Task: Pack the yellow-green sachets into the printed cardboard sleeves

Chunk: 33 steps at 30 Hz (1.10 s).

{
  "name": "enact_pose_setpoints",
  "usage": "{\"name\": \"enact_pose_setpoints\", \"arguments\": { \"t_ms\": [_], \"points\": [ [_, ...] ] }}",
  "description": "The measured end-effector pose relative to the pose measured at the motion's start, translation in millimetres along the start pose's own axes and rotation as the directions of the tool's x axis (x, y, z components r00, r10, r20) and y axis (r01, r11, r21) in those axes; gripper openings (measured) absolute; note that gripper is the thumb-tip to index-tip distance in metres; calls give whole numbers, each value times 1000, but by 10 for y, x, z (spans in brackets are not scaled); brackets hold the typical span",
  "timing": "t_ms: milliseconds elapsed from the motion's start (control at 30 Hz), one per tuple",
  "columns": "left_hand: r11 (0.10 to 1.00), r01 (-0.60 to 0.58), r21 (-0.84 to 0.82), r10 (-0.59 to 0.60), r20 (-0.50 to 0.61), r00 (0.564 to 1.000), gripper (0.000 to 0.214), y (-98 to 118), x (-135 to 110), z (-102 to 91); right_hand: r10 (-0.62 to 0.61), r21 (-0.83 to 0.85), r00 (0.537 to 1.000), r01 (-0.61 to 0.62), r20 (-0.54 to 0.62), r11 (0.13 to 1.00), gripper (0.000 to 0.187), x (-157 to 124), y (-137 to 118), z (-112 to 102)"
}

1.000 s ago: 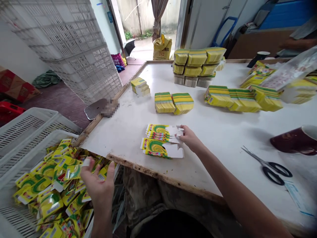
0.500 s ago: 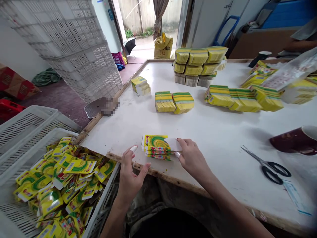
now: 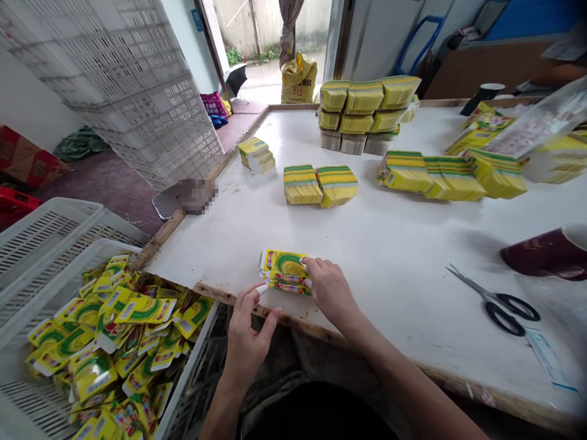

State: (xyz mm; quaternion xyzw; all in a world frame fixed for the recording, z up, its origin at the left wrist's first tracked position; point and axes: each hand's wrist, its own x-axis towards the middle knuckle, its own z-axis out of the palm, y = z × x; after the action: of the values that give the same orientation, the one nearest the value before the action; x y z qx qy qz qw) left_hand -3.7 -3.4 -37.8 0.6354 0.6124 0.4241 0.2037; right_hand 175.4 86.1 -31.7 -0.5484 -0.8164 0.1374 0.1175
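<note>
A small stack of flat yellow-green cartons [image 3: 280, 267] lies near the front edge of the white table [image 3: 394, 244]. My right hand [image 3: 326, 292] rests on the stack's right end, fingers curled over it. My left hand [image 3: 247, 333] is at the table edge just left of the stack, its fingertips touching the stack's lower left corner, fingers bent and nothing held inside them. Left of my knees stands a white plastic crate [image 3: 192, 360] with several loose yellow-green cartons [image 3: 119, 342] heaped in it.
Bundles of yellow carton stacks [image 3: 320, 183] sit mid-table, a taller pile [image 3: 364, 113] farther back, more on the right [image 3: 452, 177]. Black scissors [image 3: 499, 302] and a dark red mug [image 3: 548, 250] lie right. White crates [image 3: 137, 85] lean at left. Another person's arm [image 3: 557, 70] shows at far right.
My left hand came up from the crate to the table edge beside the stack. My right hand drew the spread cartons together into one stack and slid left over it.
</note>
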Motion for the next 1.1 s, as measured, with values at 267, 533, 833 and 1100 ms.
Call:
{"name": "enact_pose_setpoints", "arguments": {
  "t_ms": [267, 533, 833, 1100],
  "points": [
    [999, 24, -35, -23, 27, 999, 32, -16, -61, 67, 33, 91, 999, -35, 22, 995, 40, 45, -24, -69],
    [946, 230, -230, -208, 116, 971, 17, 36, -153, 53, 47, 393, 997, -17, -67, 919, 43, 8, 26, -74],
    [369, 60, -928, -392, -96, 915, 53, 389, 72, 152, -193, 918, 981, 65, 13, 392, 44, -450, -587, -191],
    [259, 68, -963, -580, -99, 809, 60, 354, 105, 133, -190, 910, 981, 35, 48, 413, 42, -560, -667, 32]
  ]
}}
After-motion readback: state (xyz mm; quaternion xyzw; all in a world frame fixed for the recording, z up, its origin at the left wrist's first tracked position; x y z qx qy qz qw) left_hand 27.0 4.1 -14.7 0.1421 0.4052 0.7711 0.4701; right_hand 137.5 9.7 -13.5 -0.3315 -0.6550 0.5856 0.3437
